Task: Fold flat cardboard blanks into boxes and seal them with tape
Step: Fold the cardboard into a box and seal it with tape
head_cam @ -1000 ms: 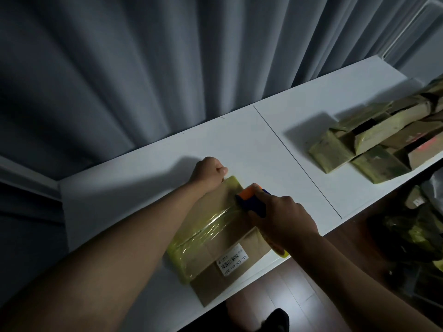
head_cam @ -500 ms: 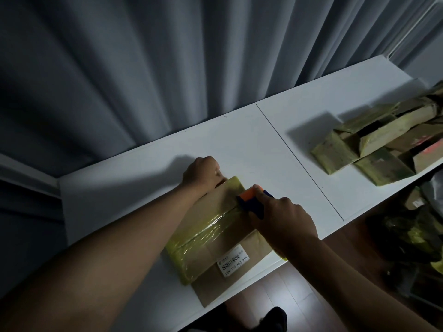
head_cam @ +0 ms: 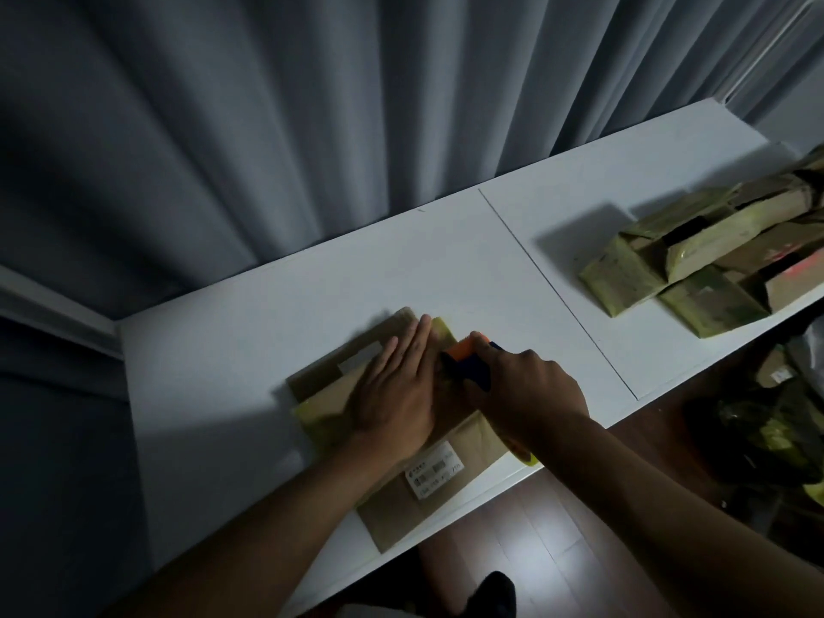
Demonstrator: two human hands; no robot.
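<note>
White worktop (head_cam: 276,332), two panels meeting at a thin dark seam (head_cam: 557,292) that runs diagonally from the back edge to the front edge. Grey curtain (head_cam: 312,127) in deep vertical folds directly behind the worktop, filling the upper field. Dark wooden floor (head_cam: 526,528) in front of the worktop, with a pale reflection on its boards. Dark shoe tip (head_cam: 495,591) at the bottom edge. Dim heap of dark and yellow-green bags (head_cam: 767,430) on the floor at right; contents indistinct.
</note>
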